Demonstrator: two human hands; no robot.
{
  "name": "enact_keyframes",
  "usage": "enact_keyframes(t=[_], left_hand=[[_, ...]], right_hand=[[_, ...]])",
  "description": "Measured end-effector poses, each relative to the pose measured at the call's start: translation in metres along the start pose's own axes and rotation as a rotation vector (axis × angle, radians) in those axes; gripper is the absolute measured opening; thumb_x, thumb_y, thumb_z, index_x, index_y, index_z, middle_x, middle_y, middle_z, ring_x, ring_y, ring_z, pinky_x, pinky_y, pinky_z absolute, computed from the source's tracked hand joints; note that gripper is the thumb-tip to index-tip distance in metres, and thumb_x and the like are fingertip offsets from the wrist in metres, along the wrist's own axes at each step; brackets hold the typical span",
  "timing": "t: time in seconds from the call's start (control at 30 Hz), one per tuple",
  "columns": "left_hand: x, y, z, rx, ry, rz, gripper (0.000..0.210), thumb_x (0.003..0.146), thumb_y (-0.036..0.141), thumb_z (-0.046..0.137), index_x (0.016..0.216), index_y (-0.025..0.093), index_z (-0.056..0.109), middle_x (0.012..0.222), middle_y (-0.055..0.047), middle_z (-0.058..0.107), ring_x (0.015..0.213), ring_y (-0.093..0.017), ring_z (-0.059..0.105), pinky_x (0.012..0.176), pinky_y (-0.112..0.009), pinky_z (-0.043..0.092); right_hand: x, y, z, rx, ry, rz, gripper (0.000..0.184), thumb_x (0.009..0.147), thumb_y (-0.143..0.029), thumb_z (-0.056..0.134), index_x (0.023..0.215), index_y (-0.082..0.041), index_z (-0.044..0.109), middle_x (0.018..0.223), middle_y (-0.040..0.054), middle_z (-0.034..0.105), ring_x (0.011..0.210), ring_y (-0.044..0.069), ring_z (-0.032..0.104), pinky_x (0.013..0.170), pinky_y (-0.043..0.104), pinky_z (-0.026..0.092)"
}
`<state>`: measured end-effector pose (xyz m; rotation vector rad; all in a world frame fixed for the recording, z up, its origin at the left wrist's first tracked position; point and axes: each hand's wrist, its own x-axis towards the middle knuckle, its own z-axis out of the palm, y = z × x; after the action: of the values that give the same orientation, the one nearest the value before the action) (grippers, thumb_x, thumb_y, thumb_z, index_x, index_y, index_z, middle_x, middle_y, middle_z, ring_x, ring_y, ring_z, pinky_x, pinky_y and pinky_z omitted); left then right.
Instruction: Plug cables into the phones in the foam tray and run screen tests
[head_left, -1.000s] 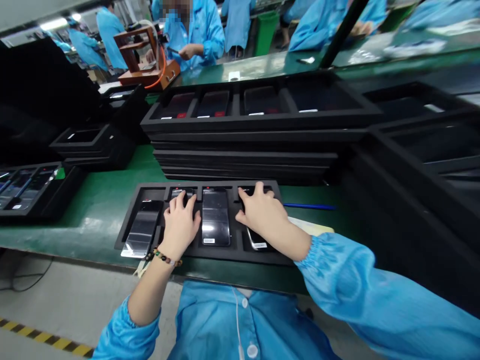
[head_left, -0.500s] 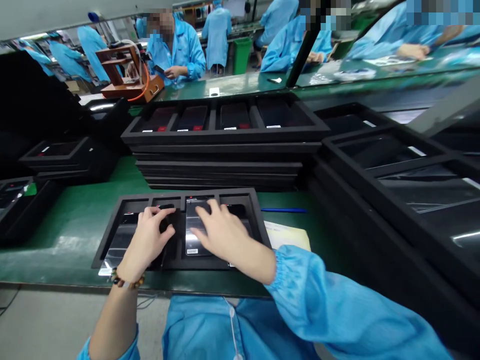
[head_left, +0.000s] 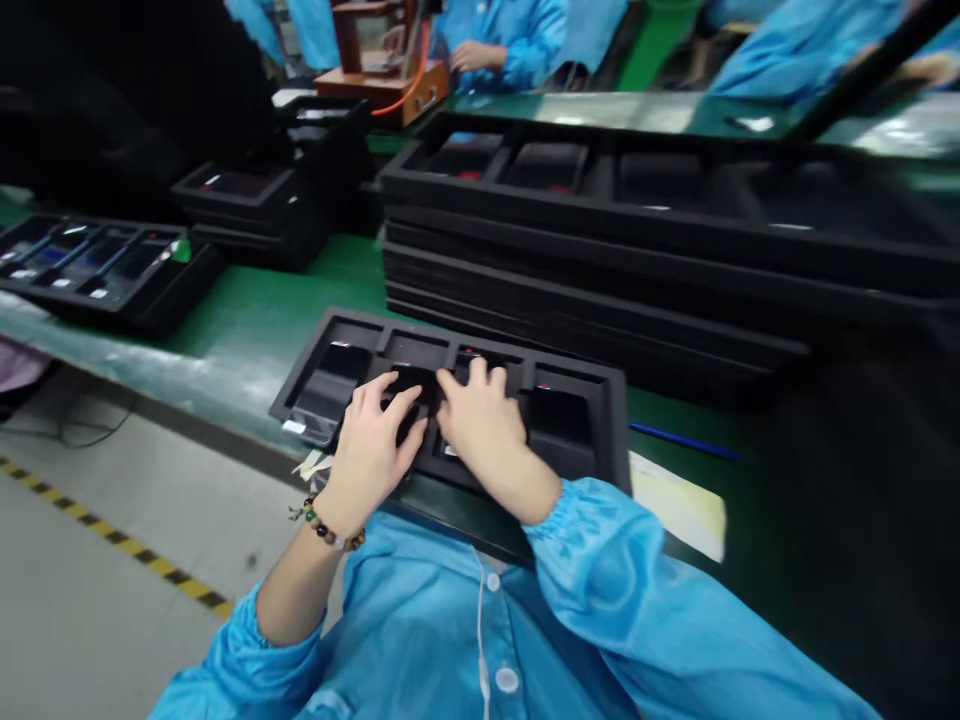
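A black foam tray (head_left: 615, 410) with several compartments lies on the bench before me, a dark glossy screen panel in each. My left hand (head_left: 379, 440) is over the second panel (head_left: 411, 380), its fingers curved and apart; whether they touch the glass is hard to make out. Spread fingers of my right hand (head_left: 484, 415) rest on the third panel (head_left: 472, 355), which the hand mostly covers. The leftmost panel (head_left: 330, 390) leans with its white-labelled lower end over the tray's front rim. At the right end sits another dark panel (head_left: 561, 430).
Stacked black trays (head_left: 585, 220) stand behind the tray, with more stacks at left (head_left: 112, 270). A blue stick (head_left: 686, 440) and a pale yellow paper (head_left: 679, 505) lie at right. A wooden fixture (head_left: 382, 80) and a person in blue (head_left: 502, 45) are beyond.
My view has swung left and down, so the tray appears further right. The right hand's fingers now lie on the third panel, closer to the left hand.
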<state>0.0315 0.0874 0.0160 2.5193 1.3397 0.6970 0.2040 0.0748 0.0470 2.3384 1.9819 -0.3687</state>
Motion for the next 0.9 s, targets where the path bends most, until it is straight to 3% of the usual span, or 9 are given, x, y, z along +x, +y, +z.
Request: enact_keyframes(t=[0.1, 0.17, 0.27, 0.33, 0.43, 0.53, 0.6, 0.73, 0.9], left_hand=[[-0.024, -0.02, -0.024, -0.043, 0.167, -0.03, 0.03, 0.11, 0.034, 0.058, 0.132, 0.024, 0.075, 0.142, -0.014, 0.068, 0.134, -0.03, 0.063, 0.118, -0.05, 0.054], [-0.048, -0.046, -0.038, -0.032, 0.302, -0.143, 0.027, 0.111, 0.036, 0.055, 0.121, 0.024, 0.077, 0.131, -0.014, 0.072, 0.127, -0.028, 0.068, 0.115, -0.049, 0.056], [-0.093, -0.098, -0.043, -0.055, 0.483, -0.432, 0.03, 0.109, 0.044, 0.055, 0.11, 0.022, 0.076, 0.118, -0.013, 0.074, 0.117, -0.028, 0.07, 0.111, -0.049, 0.058], [-0.125, -0.134, -0.03, -0.178, 0.531, -0.716, 0.033, 0.104, 0.049, 0.058, 0.108, 0.02, 0.074, 0.117, -0.013, 0.073, 0.114, -0.028, 0.07, 0.107, -0.046, 0.058], [-0.168, -0.168, 0.006, -0.504, 0.303, -1.201, 0.037, 0.097, 0.054, 0.064, 0.101, 0.019, 0.071, 0.105, -0.011, 0.075, 0.102, -0.026, 0.071, 0.089, -0.036, 0.06], [-0.197, -0.172, 0.052, -0.716, 0.037, -1.387, 0.045, 0.087, 0.06, 0.079, 0.084, 0.016, 0.071, 0.074, -0.007, 0.071, 0.07, -0.021, 0.066, 0.065, -0.032, 0.053], [-0.208, -0.166, 0.081, -0.844, -0.075, -1.469, 0.047, 0.085, 0.061, 0.083, 0.081, 0.016, 0.071, 0.07, -0.006, 0.07, 0.062, -0.018, 0.062, 0.061, -0.029, 0.049], [-0.215, -0.159, 0.122, -1.053, -0.101, -1.586, 0.04, 0.093, 0.052, 0.082, 0.091, 0.014, 0.07, 0.079, -0.006, 0.072, 0.063, -0.013, 0.062, 0.062, -0.025, 0.048], [-0.212, -0.168, 0.148, -1.329, -0.093, -1.738, 0.036, 0.109, 0.047, 0.063, 0.1, 0.013, 0.068, 0.085, -0.006, 0.07, 0.067, -0.014, 0.065, 0.068, -0.027, 0.056]], right_hand=[[0.005, -0.003, 0.0, -0.02, -0.022, 0.046, 0.049, 0.106, -0.028, 0.052, 0.154, -0.033, 0.06, 0.152, 0.0237, 0.05, 0.129, 0.043, 0.056, 0.084, 0.052, 0.064], [0.012, -0.003, -0.001, -0.025, -0.038, 0.065, 0.053, 0.103, -0.031, 0.058, 0.156, -0.033, 0.058, 0.149, 0.0247, 0.05, 0.125, 0.045, 0.059, 0.08, 0.051, 0.062], [0.024, 0.003, 0.002, -0.027, -0.053, 0.077, 0.063, 0.098, -0.041, 0.068, 0.16, -0.035, 0.054, 0.144, 0.0234, 0.05, 0.119, 0.046, 0.063, 0.079, 0.05, 0.06], [0.031, 0.011, 0.007, -0.032, -0.038, 0.085, 0.067, 0.095, -0.048, 0.072, 0.159, -0.037, 0.055, 0.139, 0.0214, 0.052, 0.112, 0.044, 0.065, 0.079, 0.049, 0.058], [0.038, 0.022, 0.016, -0.056, 0.07, 0.083, 0.067, 0.09, -0.053, 0.077, 0.152, -0.034, 0.064, 0.131, 0.0208, 0.054, 0.102, 0.042, 0.066, 0.077, 0.05, 0.055], [0.041, 0.029, 0.017, -0.072, 0.118, 0.083, 0.064, 0.087, -0.054, 0.08, 0.144, -0.026, 0.071, 0.127, 0.023, 0.056, 0.099, 0.04, 0.065, 0.077, 0.05, 0.052], [0.043, 0.03, 0.012, -0.072, 0.103, 0.076, 0.058, 0.091, -0.048, 0.076, 0.141, -0.02, 0.073, 0.128, 0.0252, 0.056, 0.1, 0.039, 0.064, 0.078, 0.049, 0.05], [0.045, 0.029, 0.005, -0.048, 0.027, 0.106, 0.05, 0.095, -0.039, 0.071, 0.139, -0.018, 0.072, 0.129, 0.0247, 0.056, 0.099, 0.035, 0.065, 0.08, 0.046, 0.05], [0.039, 0.025, 0.019, -0.009, 0.005, 0.135, 0.06, 0.092, -0.06, 0.072, 0.14, -0.025, 0.064, 0.128, 0.0195, 0.055, 0.104, 0.038, 0.064, 0.08, 0.047, 0.055]])
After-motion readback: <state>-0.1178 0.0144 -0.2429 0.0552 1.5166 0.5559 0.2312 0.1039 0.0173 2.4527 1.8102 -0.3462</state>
